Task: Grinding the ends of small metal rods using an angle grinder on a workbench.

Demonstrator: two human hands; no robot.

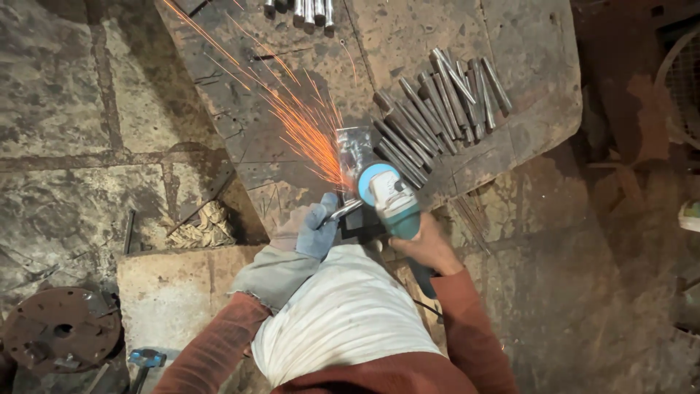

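So the right hand (430, 244) is bare and its fingers are wrapped tight round the body of a teal angle grinder (390, 197), head pointing away from the person. The left hand (317, 230) wears a blue-grey glove, fingers closed on the near end of a short metal rod (344, 211), which sticks out past the fingertips to the right and meets the grinder's disc just beyond them. Orange sparks (292, 117) fan up and left from that contact point across the scarred metal surface (539, 66). Just right of the grinder sits a loose pile of similar steel rods (437, 109), with a few more (310, 11) at the top edge. A rusty round flange (62, 328) lies on the stone floor at lower left
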